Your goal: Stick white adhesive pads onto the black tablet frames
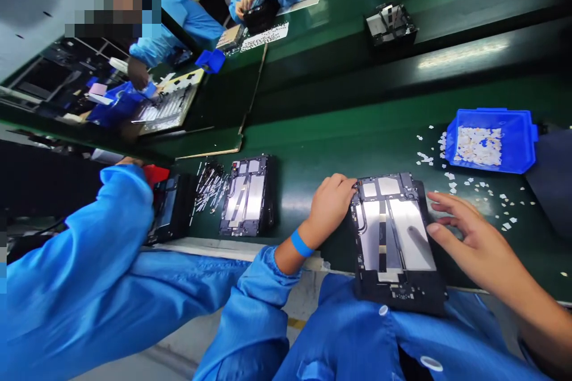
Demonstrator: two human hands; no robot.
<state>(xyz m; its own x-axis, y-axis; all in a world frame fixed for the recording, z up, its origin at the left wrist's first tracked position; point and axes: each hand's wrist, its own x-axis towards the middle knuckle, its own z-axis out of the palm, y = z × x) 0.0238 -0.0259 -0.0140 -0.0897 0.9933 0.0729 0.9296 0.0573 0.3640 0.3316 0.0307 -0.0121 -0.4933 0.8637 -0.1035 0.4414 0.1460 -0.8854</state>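
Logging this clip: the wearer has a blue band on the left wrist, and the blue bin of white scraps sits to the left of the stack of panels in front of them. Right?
Not quite: the blue bin of white scraps sits to the right of the stack of panels, as the head view shows. The blue band is on the left wrist, as stated.

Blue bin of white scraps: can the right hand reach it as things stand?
Probably yes: the right hand looks empty, and only loose white scraps lie on the green worktop between it and the blue bin.
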